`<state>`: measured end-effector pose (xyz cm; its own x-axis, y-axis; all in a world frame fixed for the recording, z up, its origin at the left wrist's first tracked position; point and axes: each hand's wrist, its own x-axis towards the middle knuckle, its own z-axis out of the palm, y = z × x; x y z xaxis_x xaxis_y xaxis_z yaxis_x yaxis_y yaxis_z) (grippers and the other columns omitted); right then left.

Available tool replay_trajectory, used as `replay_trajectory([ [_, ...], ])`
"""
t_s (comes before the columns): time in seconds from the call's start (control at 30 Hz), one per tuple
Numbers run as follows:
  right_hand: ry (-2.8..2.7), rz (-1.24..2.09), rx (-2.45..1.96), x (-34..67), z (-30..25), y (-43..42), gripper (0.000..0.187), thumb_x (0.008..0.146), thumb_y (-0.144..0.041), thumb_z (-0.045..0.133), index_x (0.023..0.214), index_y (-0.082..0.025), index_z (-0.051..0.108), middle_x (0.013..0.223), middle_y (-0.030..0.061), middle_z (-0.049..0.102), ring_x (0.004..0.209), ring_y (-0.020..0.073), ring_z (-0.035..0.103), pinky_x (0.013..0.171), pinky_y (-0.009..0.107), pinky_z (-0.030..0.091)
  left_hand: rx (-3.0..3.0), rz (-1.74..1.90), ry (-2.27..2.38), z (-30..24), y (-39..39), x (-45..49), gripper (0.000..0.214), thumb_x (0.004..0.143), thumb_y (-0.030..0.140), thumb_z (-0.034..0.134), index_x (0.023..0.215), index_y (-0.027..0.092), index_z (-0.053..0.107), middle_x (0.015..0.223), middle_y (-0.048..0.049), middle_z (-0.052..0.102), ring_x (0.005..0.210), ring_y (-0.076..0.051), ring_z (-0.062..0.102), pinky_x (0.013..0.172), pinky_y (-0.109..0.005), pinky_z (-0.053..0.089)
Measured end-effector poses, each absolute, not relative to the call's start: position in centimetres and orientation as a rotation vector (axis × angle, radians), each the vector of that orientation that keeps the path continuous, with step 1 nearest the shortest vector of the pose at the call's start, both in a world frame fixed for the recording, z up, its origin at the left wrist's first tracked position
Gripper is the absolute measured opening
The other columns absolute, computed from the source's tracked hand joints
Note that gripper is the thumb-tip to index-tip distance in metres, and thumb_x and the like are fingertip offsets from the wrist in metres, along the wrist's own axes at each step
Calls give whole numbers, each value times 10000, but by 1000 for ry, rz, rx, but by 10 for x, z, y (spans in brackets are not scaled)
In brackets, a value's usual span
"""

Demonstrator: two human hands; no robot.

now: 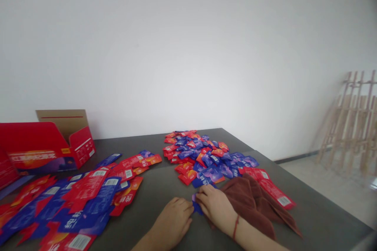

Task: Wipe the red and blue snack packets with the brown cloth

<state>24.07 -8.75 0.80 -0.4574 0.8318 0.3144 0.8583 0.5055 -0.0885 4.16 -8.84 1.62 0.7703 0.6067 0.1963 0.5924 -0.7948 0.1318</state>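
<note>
A small blue and purple packet (pixel 197 206) is between my two hands, low over the dark table. My right hand (pixel 216 208), with a red cord at the wrist, is closed on its upper right side. At its left edge my left hand (pixel 174 219) has its fingers curled and pressed together, pinching the packet; the thumb is mostly hidden. Beside my right forearm lies a crumpled brown cloth (pixel 253 202). Just beyond my hands spreads a pile of small red and blue packets (pixel 203 157).
Larger red and blue pouches (pixel 97 196) lie heaped on the left. Behind them stands an open red carton (pixel 44 145). A long red pouch (pixel 272 188) is partly under the cloth. The table's (pixel 309 208) right edge slopes away; wooden racks (pixel 350 125) stand on the floor beyond.
</note>
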Motion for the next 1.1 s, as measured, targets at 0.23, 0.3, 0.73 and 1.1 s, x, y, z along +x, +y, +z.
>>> replay_trajectory([
  [0.23,-2529,66,-1531,295,33,-93,540,764,-328,662,1270,-175,553,1195,113,597,1084,265,551,913,358,435,2817,414,1031,17,-91,40,241,863,205,544,1102,220,566,1139,-49,617,1048,-231,552,956,-369,401],
  [0.3,-2562,36,-1525,295,32,-93,445,794,-242,593,1233,-171,578,1144,108,621,1052,248,567,899,342,435,2784,462,1077,15,-90,39,317,846,221,575,1161,214,534,1170,-60,601,1072,-242,537,977,-381,387],
  [0.73,-2329,-130,-1414,294,61,-84,267,912,-199,439,1136,-224,581,1016,57,649,954,204,598,822,315,448,2231,750,1209,5,-79,44,119,881,209,446,819,210,547,724,16,671,711,-173,617,706,-268,422],
  [1.1,-2373,35,-1289,251,20,-102,238,875,-193,575,1102,-258,612,1237,37,541,1100,216,499,935,345,404,2563,663,1516,-1,-79,36,245,824,201,526,1062,176,580,1089,-82,641,1052,-248,562,928,-384,382],
])
